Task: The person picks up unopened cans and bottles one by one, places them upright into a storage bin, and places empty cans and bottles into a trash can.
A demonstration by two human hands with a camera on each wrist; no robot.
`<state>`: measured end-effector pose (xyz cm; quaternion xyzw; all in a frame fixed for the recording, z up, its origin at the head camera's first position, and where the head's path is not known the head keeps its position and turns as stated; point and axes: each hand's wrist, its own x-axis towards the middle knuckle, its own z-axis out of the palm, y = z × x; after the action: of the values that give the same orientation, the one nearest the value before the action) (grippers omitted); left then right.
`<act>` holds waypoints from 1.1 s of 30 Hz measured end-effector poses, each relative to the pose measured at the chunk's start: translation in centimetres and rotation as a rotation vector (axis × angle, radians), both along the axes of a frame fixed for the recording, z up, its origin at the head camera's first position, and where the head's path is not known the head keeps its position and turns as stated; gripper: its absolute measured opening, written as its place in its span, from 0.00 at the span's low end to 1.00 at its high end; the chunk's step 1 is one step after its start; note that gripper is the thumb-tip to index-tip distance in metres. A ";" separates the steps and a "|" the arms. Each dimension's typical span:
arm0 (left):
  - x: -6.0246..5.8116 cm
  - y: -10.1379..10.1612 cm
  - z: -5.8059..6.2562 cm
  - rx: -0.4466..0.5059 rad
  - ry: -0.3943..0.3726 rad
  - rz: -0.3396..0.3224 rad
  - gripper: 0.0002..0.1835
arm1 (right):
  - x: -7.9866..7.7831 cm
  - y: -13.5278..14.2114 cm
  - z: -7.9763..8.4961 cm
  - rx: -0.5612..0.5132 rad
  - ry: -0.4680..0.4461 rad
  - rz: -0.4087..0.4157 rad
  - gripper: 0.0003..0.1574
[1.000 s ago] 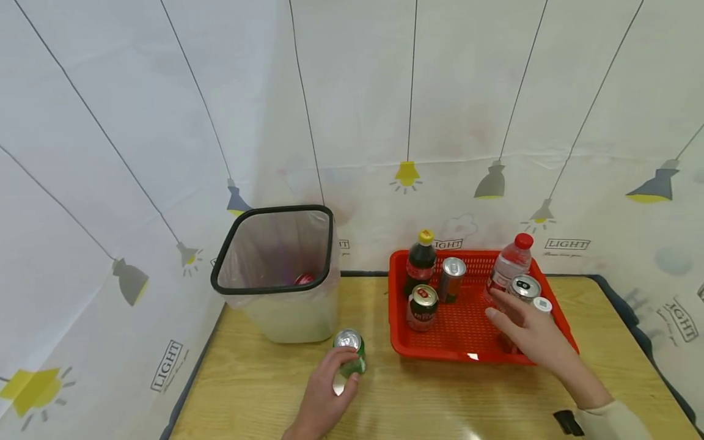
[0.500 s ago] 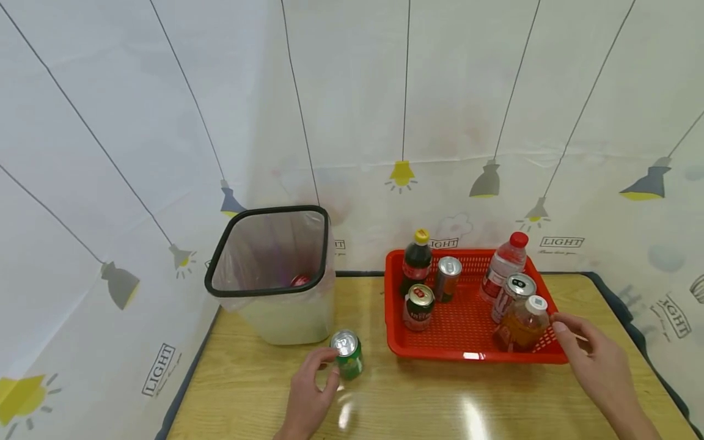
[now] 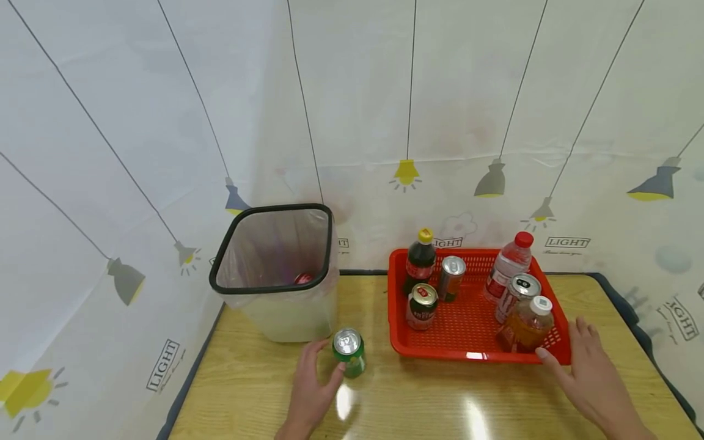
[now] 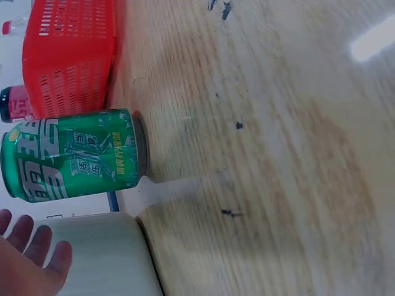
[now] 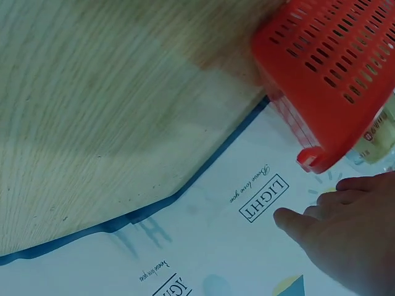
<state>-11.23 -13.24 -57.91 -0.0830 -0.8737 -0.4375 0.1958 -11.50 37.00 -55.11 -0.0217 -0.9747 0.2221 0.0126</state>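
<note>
A green soda can (image 3: 349, 352) stands upright on the table; the left wrist view shows the same can (image 4: 74, 155) from its side. Close at its left is my left hand (image 3: 309, 390), thumb and fingers spread around it; the left wrist view shows the fingers apart from the can. My right hand (image 3: 593, 380) is at the near right corner of a red plastic basket (image 3: 451, 353), fingers along its right side and thumb by the front rim. Whether it touches the rim I cannot tell. Nearest that hand in the basket is an amber drink bottle (image 3: 526, 327) with a white cap.
A lined trash bin (image 3: 299, 321) with a red item (image 3: 304, 278) inside stands behind the green can. The basket also holds a cola bottle (image 3: 420, 263), a red-capped bottle (image 3: 508, 266) and several cans, including a gold-topped can (image 3: 422, 308). A patterned sheet hangs behind.
My right hand has moved from above the basket to its near right corner, uncovering the amber bottle. My left fingers have come off the can's top and spread at its left.
</note>
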 end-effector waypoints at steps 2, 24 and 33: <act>-0.1 0.2 0.0 -0.002 -0.031 -0.002 0.32 | 0.0 0.1 -0.4 0.032 -0.002 0.004 0.67; -2.2 2.5 -0.5 -0.041 -0.062 -0.005 0.46 | 0.7 -0.5 -1.8 0.119 -0.063 -0.010 0.75; -3.2 3.2 -1.6 -0.048 -0.020 0.036 0.41 | 0.7 -0.6 -1.7 0.110 -0.084 -0.015 0.75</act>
<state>-14.40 -10.03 -59.47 -0.0675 -0.8872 -0.4136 0.1928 -10.81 36.43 -56.83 -0.0377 -0.9849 0.1671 -0.0252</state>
